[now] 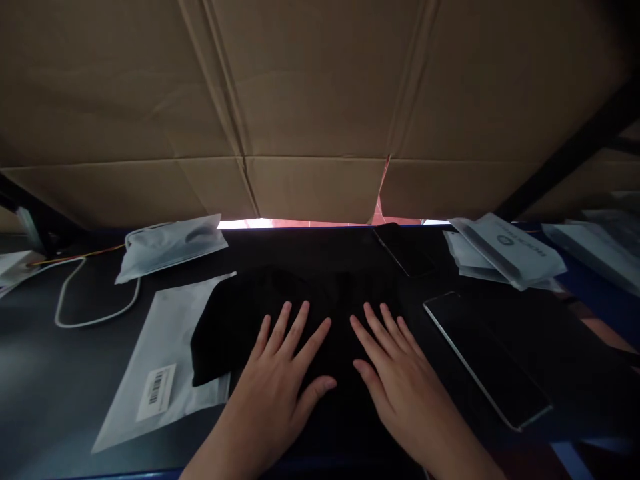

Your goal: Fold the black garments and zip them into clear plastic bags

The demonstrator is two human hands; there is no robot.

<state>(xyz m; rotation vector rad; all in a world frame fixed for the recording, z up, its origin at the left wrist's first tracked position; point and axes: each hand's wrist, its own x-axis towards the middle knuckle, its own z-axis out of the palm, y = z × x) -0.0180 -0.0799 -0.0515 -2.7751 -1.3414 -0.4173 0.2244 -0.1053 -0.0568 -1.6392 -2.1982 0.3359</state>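
Black fabric [225, 327] lies spread on the dark table, its left edge overlapping a frosted plastic bag [145, 367] with a barcode label [157, 392]. Where the fabric ends on the right is hard to make out against the table. My left hand [280, 380] rests flat on the fabric with fingers spread. To its right, my right hand [397, 373] is also flat, palm down, fingers stretched forward and thumb pointing inward. Neither hand grips anything. A phone [487, 360] with a clear edge lies right of my right hand.
A second dark phone [404, 250] lies farther back. Filled frosted bags [173, 247] sit at the back left, near a white cable [97, 325]. Several printed packets [515, 250] are stacked at the back right. A cardboard sheet [315, 100] stands behind the table.
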